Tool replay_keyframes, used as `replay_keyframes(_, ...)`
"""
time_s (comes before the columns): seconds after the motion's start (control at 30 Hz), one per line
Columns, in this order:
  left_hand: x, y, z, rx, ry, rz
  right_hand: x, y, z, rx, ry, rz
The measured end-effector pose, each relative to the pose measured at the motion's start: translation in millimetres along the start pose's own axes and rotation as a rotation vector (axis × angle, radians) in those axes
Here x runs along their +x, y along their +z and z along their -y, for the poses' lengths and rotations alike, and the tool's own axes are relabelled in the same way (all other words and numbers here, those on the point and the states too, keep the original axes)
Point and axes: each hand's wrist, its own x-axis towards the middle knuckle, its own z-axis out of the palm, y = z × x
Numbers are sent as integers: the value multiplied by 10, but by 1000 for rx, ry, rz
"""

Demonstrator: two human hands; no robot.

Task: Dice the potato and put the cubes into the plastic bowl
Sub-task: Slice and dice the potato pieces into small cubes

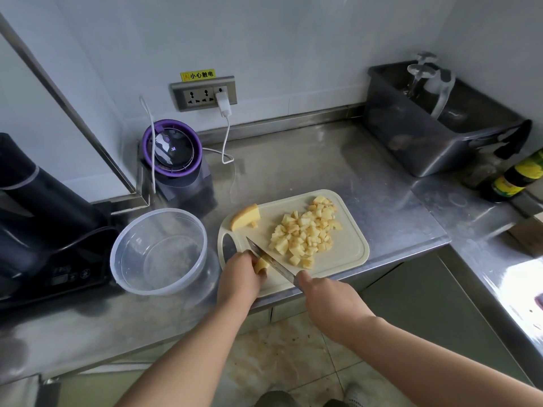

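On the steel counter lies a cream cutting board (349, 254) with a heap of potato cubes (305, 230) in its middle. A larger uncut potato wedge (245, 220) rests at the board's far left corner. My left hand (242, 276) holds a small potato piece (261, 264) down at the board's near left edge. My right hand (326, 301) grips a knife (270, 259) whose blade lies across that piece, tip pointing up and left. The clear plastic bowl (160, 251) stands empty just left of the board.
A purple-rimmed appliance (173, 151) with a white cable stands behind the bowl. A dark appliance (44, 212) fills the left side. A dark tub (435, 127) with glassware sits at the back right, with a sauce bottle (517, 177) beside it. The counter edge runs below the board.
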Motion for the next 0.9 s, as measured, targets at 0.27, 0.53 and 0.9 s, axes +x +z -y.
replay_keyframes(0.27, 3, 33, 25, 0, 25, -18, 32, 52, 14, 23, -5, 61)
replay_keyframes(0.53, -15, 34, 60, -32, 71, -34, 112, 121, -25, 26, 43, 27)
replay_keyframes(0.9, -76, -41, 107, -54, 18, -34, -71, 49, 6, 7, 1, -19)
